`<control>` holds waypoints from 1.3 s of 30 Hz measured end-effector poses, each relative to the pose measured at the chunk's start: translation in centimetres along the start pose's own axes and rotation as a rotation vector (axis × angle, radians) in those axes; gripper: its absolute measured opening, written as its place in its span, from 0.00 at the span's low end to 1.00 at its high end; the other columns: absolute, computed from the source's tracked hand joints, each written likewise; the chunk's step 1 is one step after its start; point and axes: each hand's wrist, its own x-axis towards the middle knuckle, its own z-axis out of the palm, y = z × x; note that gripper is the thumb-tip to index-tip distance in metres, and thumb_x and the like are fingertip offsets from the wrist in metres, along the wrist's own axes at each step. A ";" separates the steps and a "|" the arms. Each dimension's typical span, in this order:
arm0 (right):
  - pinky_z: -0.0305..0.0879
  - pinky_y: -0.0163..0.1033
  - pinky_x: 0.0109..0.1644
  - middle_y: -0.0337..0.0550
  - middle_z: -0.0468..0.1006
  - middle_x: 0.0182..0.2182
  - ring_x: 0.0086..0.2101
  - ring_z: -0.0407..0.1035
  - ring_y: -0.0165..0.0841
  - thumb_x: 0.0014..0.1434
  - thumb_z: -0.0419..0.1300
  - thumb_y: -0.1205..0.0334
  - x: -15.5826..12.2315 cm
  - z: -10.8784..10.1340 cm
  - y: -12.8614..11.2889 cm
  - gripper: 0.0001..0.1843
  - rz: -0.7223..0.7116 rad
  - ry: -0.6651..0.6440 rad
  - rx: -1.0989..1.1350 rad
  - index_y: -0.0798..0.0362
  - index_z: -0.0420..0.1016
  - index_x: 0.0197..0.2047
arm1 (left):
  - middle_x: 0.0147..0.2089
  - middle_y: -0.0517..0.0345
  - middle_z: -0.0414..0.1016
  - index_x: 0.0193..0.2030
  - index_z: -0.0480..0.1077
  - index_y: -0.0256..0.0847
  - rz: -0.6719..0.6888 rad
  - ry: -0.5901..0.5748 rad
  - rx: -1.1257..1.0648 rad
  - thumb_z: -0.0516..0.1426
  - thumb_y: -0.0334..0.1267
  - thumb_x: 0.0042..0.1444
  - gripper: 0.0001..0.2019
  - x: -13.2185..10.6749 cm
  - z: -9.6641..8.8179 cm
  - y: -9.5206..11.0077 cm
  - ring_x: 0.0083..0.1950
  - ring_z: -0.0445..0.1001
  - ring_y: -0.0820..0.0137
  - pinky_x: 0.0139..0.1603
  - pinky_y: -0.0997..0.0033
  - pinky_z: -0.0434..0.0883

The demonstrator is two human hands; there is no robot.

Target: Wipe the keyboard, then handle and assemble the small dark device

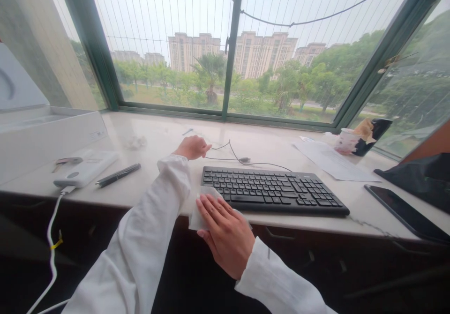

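Right fingers [213,212] flat on white tissue [195,218] at black keyboard [270,190], near left corner

1. Keyboard [274,193]: black, keys and casing alike; its keys bear small pale markings;
2. Tissue [195,216]: plain white, faintly see-through;
3. Left sleeve [140,239] and right sleeve [281,269]: plain white, with soft grey shading in the folds;
4. USB cable [244,160]: dark grey;
5. Ballpoint pen [118,175]: black, with silvery accents;
6. Power bank [92,168]: white; charging cable [52,239]: white, with a yellow tie [56,243];
7. Smartphone [404,211]: black;
8. Paper cup [344,141]: white, patterned in pinkish red;
9. Countertop [158,131]: whitish, with grey streaks near its front edge;
10. Window frame [231,61]: dark green; apartment blocks [265,54]: beige; trees [326,77]: green.
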 end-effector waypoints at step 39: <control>0.43 0.54 0.71 0.50 0.58 0.67 0.67 0.50 0.41 0.69 0.36 0.46 -18.5 -7.8 20.6 0.36 1.024 0.188 -0.170 0.59 0.57 0.70 | 0.28 0.53 0.77 0.24 0.79 0.44 -0.034 -0.071 0.045 0.44 0.56 0.62 0.30 0.2 0.0 0.2 0.33 0.74 0.65 0.40 0.67 0.65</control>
